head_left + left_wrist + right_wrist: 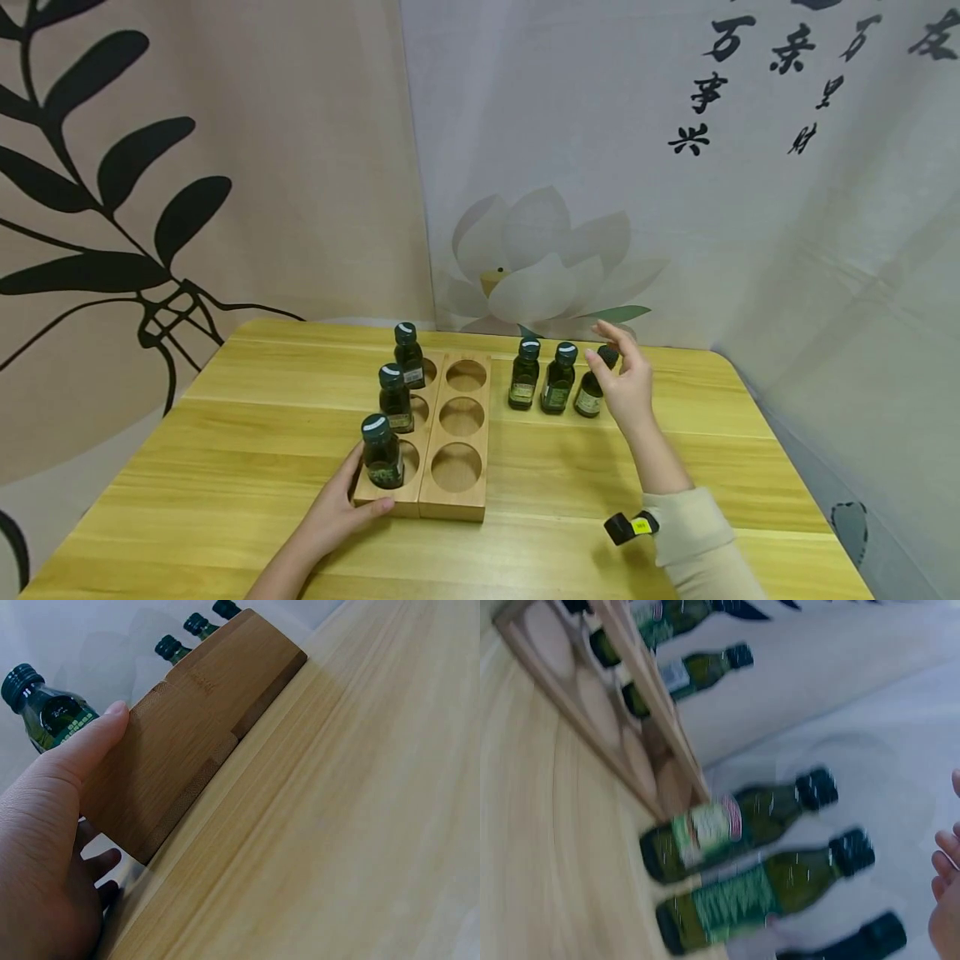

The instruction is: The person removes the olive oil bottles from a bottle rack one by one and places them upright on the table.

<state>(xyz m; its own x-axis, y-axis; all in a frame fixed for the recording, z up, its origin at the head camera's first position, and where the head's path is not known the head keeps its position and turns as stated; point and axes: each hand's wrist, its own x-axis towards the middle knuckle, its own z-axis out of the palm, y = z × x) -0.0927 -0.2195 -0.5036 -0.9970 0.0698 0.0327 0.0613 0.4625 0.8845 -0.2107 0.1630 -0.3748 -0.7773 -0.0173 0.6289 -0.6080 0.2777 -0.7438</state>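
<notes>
A wooden rack (453, 498) with two columns of round holes stands on the table. Three dark green bottles with black caps, the nearest one (382, 463) included, stand in its left column; the right column's holes hold nothing. My left hand (330, 515) grips the rack's near left corner, thumb (96, 742) along the front face, fingers at the side. Right of the rack, three more bottles stand in a row: a left one (522, 379), a middle one (199, 626) and a right one (589, 395). My right hand (628, 385) hovers by the right bottle's cap, thumb and fingers spread apart, holding nothing.
The yellow wooden table (225, 450) ends at a hanging cloth (330, 167) printed with leaves, a lotus and characters. A black wrist camera (630, 527) sits at my right sleeve (693, 533).
</notes>
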